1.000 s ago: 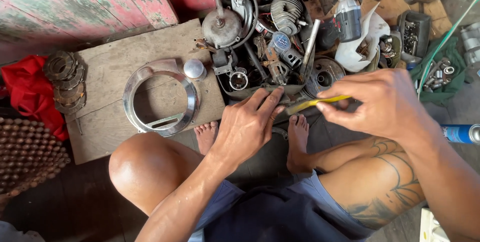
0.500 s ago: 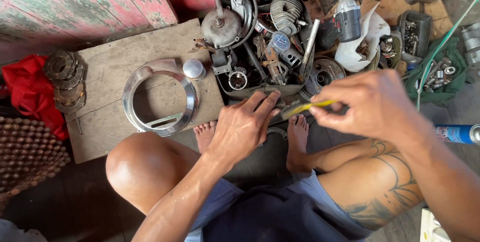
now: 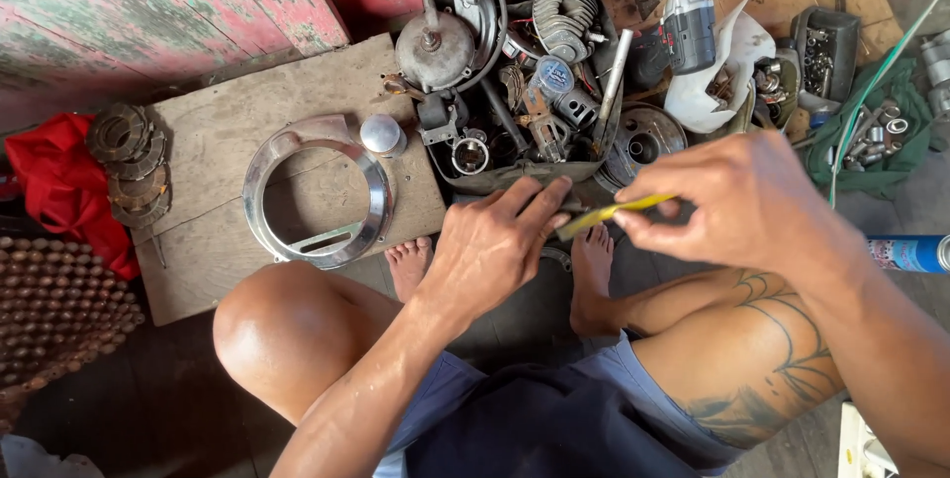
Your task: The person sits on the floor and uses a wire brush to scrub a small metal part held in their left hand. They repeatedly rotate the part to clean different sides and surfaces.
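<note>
Centre of the frame, slightly right: a thin yellow-handled tool [image 3: 616,213] lies nearly level, tip pointing left. The right hand [image 3: 737,203] pinches its handle end between thumb and fingers. The left hand [image 3: 500,245] lies palm-down beside the tip, fingers stretched toward the upper right and resting on something dark beneath — what it presses on I cannot tell; the fingers are not curled around anything visible.

Just above both hands sits a shallow tray [image 3: 495,181] crammed with engine parts — a round metal housing with a shaft [image 3: 433,47], a finned cylinder [image 3: 564,13], a small ring-shaped part [image 3: 470,154]. To its right, a round drum-like casting [image 3: 643,142], touching the tray's corner. Upper right: a cordless drill [image 3: 688,23] lying on white cloth [image 3: 727,72], and a green cloth [image 3: 881,132] with small metal pieces on it.

Left of the tray, a wooden board [image 3: 218,122] carries a chrome headlight ring [image 3: 317,191] and a small shiny cap [image 3: 381,134] just beside it. Far left: a stack of clutch discs [image 3: 124,156] and a red rag [image 3: 54,181].

Below the hands: bare feet [image 3: 592,275], bent knees, a tattooed thigh [image 3: 762,349]. A blue spray can [image 3: 910,252] lies at the right edge.
</note>
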